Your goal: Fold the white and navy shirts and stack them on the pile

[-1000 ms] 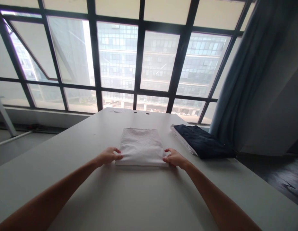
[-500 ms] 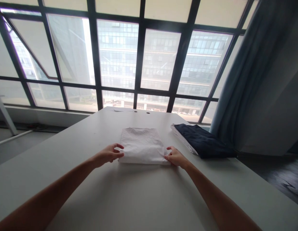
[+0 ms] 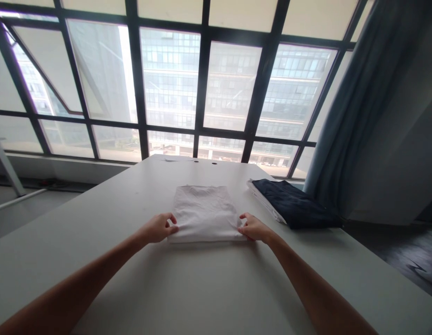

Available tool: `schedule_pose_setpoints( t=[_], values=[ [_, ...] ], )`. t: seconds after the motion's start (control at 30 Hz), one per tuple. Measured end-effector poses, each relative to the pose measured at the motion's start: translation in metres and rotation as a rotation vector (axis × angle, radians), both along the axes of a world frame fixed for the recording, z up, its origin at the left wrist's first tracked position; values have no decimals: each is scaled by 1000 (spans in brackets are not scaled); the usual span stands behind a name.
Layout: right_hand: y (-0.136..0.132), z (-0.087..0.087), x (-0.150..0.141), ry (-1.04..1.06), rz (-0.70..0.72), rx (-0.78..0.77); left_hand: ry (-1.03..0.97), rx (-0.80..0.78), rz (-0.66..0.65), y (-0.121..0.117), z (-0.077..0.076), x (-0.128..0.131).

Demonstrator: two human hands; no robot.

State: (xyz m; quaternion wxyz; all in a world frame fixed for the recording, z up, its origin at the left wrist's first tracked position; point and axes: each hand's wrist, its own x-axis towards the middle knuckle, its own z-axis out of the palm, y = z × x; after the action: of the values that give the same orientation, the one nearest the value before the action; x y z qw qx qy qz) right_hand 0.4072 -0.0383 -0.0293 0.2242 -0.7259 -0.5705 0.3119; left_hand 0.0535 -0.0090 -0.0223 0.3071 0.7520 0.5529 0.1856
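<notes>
A folded white garment [image 3: 205, 211] lies flat in the middle of the white table [image 3: 188, 284], with faint creases across its top; its exact kind is hidden by the folding. At its near left corner, my left hand [image 3: 159, 228] pinches the edge between thumb and fingers. My right hand [image 3: 254, 227] grips the near right corner in the same way, thumb on top and some fingers hidden beneath the fabric.
To the right lies a stack of folded clothes, a dark navy garment [image 3: 294, 204] over white ones [image 3: 266, 202]. Windows [image 3: 170, 79] stand behind the table's far end, and a blue-grey curtain [image 3: 345, 130] hangs at the right.
The garment's near edge has come slightly toward me and spread a little to the left. My left hand has closed on its corner; my right hand has barely moved.
</notes>
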Motion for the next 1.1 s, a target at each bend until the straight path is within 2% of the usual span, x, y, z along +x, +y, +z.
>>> schedule_pose_setpoints(
  t=[0.1,0.17,0.23,0.3,0.37,0.4,0.47,0.53,0.6,0.7,0.83,0.93,1.03,1.1],
  values=[
    [0,1,4,-46,10,-7,233,116,35,-6,5,4],
    [-3,4,2,-167,18,33,341,238,25,-12,7,9],
    [-7,7,-7,-355,13,185,331,437,-138,-16,7,17],
    [-10,8,-23,-515,51,406,253,610,-382,-17,1,26],
    [-9,3,-40,-580,178,568,222,641,-543,-12,-9,34],
    [-7,0,-47,-583,265,590,230,610,-572,-8,-14,36],
    [-2,-9,-57,-576,412,519,262,509,-559,1,-26,36],
    [3,-17,-57,-577,470,386,282,424,-515,10,-36,31],
    [8,-22,-51,-583,442,276,293,384,-483,16,-41,26],
    [9,-23,-39,-579,389,190,311,358,-466,13,-42,24],
    [1,-10,-26,-535,467,193,342,315,-495,-17,-38,25],
    [-7,10,-21,-510,557,205,344,303,-603,-48,-35,14],
    [-10,27,-21,-500,530,160,302,309,-735,-72,-35,-3],
    [-9,30,-24,-530,491,149,271,354,-699,-84,-35,-13]
  ],
)
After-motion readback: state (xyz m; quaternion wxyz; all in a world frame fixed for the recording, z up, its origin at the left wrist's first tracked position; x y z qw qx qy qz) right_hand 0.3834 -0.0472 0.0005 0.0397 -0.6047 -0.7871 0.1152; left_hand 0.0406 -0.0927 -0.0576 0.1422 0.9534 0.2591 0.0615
